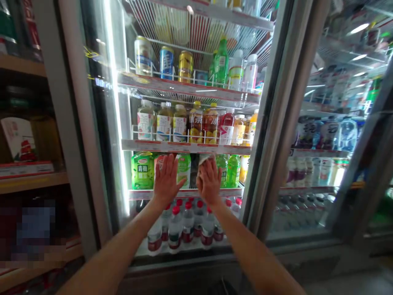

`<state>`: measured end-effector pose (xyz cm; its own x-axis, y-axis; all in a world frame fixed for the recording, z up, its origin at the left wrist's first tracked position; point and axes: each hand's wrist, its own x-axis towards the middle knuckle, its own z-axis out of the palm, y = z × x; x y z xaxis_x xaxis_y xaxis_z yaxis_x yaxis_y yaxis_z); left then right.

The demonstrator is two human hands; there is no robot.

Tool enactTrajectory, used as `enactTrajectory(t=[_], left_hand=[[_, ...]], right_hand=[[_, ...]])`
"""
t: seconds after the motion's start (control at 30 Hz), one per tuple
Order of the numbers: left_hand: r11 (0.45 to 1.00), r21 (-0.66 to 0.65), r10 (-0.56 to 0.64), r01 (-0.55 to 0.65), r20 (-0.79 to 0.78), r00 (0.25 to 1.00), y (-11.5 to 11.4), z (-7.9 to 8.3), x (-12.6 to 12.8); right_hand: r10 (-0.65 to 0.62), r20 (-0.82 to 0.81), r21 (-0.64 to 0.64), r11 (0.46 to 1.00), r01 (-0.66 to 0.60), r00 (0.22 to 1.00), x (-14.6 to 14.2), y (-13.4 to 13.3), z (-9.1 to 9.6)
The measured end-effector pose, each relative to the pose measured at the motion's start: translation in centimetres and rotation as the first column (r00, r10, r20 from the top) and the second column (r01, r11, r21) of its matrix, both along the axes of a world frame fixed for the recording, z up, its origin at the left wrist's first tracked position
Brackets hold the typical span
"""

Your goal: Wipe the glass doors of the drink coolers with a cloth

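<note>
My left hand (166,180) is raised flat against the glass door (92,102) of a lit drinks fridge. Its fingers are stretched out, the thumb is spread to the side, and nothing is in it. To its right, my right hand (209,178) presses on the same door with bent fingers over a pale crumpled cloth (205,157). Whether this is cloth or paper is hard to tell, as most of it is hidden under the hand. Behind the hands stand a green carton-like pack (142,171) and green bottles (233,171).
Shelves hold cans (166,62), tea bottles (179,123) and, at the bottom, red-capped water bottles (175,227). A metal door frame (284,114) runs along the right, with another stocked fridge beyond. At the left stands a wooden shelf (30,180) with large bottles.
</note>
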<state>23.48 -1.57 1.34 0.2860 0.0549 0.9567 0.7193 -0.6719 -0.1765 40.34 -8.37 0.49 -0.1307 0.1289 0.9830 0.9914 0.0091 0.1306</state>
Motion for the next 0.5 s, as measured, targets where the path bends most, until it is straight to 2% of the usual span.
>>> enactTrajectory(t=[0.07, 0.13, 0.2, 0.27, 0.33, 0.37, 0.5], left_hand=[[1.000, -0.017, 0.018, -0.019, -0.037, 0.999, -0.3, -0.8, -0.3], [0.997, -0.059, 0.050, -0.054, -0.064, 0.997, -0.6, -1.4, -0.5], [0.989, -0.110, 0.091, -0.098, -0.070, 0.993, -0.7, -1.9, -0.3], [0.982, -0.139, 0.118, -0.126, -0.065, 0.991, -0.8, -2.2, 0.0], [0.982, -0.139, 0.120, -0.127, -0.062, 0.991, -0.7, -2.2, 0.2], [0.984, -0.132, 0.113, -0.120, -0.058, 0.992, -0.7, -2.2, 0.2], [0.989, -0.122, 0.073, -0.079, -0.054, 0.996, -0.8, -2.0, -0.2]], right_hand=[[-0.009, 0.076, -0.012, 1.000, 0.010, 0.997, 0.9, -0.6, -0.5], [-0.048, 0.106, -0.002, 0.999, 0.048, 0.993, 4.1, -2.0, -1.3], [-0.142, -0.007, 0.062, 0.988, 0.142, 0.990, 7.6, -3.3, -2.1], [-0.202, -0.181, 0.108, 0.969, 0.223, 0.963, 9.2, -3.9, -2.7], [-0.184, -0.269, 0.129, 0.966, 0.225, 0.945, 7.9, -3.4, -3.1], [-0.156, -0.250, 0.119, 0.974, 0.190, 0.956, 6.4, -2.9, -3.2], [-0.023, 0.037, -0.004, 1.000, 0.023, 0.999, 0.4, -0.8, -3.7]])
